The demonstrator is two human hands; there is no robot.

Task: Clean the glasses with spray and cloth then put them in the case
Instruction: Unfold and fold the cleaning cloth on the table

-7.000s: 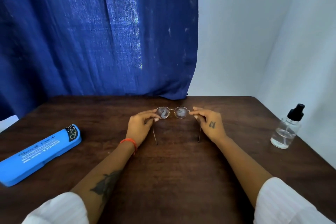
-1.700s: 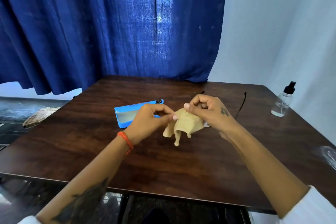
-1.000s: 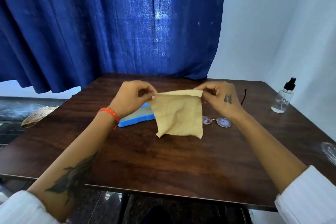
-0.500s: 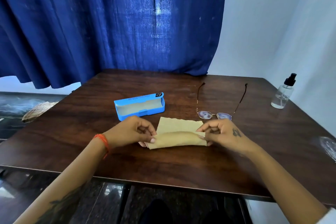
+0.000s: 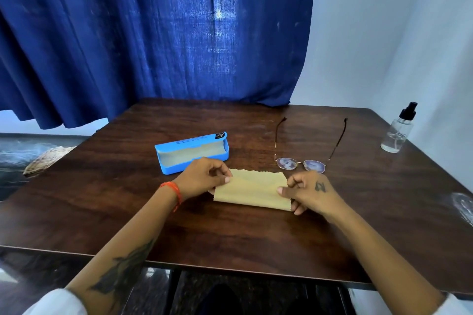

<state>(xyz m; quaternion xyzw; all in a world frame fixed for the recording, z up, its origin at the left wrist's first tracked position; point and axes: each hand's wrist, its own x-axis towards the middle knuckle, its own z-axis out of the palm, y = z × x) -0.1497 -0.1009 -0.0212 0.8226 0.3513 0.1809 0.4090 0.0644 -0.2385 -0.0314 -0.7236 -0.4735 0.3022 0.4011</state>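
A tan cleaning cloth (image 5: 252, 190), folded in half, lies flat on the dark wooden table (image 5: 230, 243). My left hand (image 5: 203, 178) pinches its left edge and my right hand (image 5: 305, 190) pinches its right edge. Just behind the cloth, the thin-framed glasses (image 5: 300, 163) rest on the table with their arms unfolded and pointing away from me. The blue glasses case (image 5: 192, 152) lies open to the left of the glasses, its pale lining showing. A clear spray bottle (image 5: 398, 130) with a black pump stands near the table's right edge.
A blue curtain (image 5: 153, 33) hangs behind the table and a white wall stands to the right. A woven object (image 5: 46, 158) lies off the table's left side. A wet smear (image 5: 463, 207) marks the table's right edge.
The cloth, held up and spread out a second ago, has been folded and laid down on the table. Both hands still hold its ends and have barely moved in the last half second.
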